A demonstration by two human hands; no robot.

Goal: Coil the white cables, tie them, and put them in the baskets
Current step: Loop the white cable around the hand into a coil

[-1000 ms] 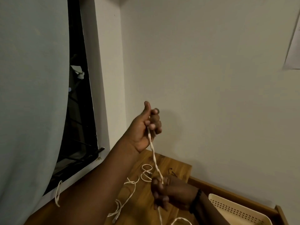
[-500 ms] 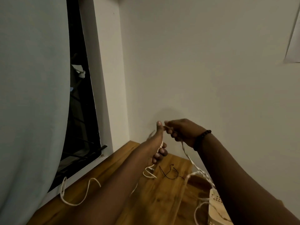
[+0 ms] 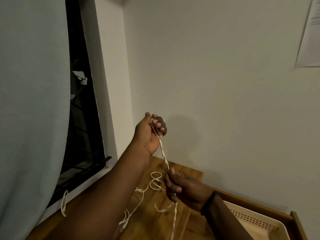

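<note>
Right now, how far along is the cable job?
Early. Nothing looks finished: the visible part of the basket holds no cable. In hand: the left hand holds one end of a twisted white cable high, and the right hand grips it lower down. Left: coiling, tying, plus the loose cables on the table.

Dim warm light is falling; a hand point(image 3: 149, 134) is casting a soft shadow on the wall point(image 3: 225, 101); edges are bowing.
</note>
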